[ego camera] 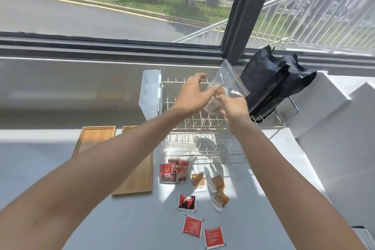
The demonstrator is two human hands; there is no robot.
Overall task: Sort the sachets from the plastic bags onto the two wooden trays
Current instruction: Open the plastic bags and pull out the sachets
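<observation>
You hold both hands up over the wire dish rack [203, 124], which serves as the landmark here. Your right hand [233, 107] grips the lower part of a clear zip plastic bag [227, 85], its fingers curled around the plastic, and the bag tilts up and away toward the window above the rack. Your left hand [192, 95] reaches to the bag from the left with its fingers bent at the bag's side, where a brown sachet inside [220, 92] shows through the plastic; you seem to pinch the bag there, though the fingertips are hidden behind it. On the table [60, 158], just left of the rack, lie the two wooden trays side by side: the far-left tray [95, 138] and the nearer tray [140, 180], both partly crossed by your left forearm. In front of the rack, toward you, a cluster of red sachets [174, 170] sits in a loose heap, with three brown sachets [218, 183] just to its right. Closer to you still, three more red sachets [192, 225] lie apart from one another on the table. A flattened clear bag [178, 147] lies at the rack's front edge. A black bag [274, 83] stands on the right end of the rack, and a white plastic holder [150, 91] hangs on its left end.
</observation>
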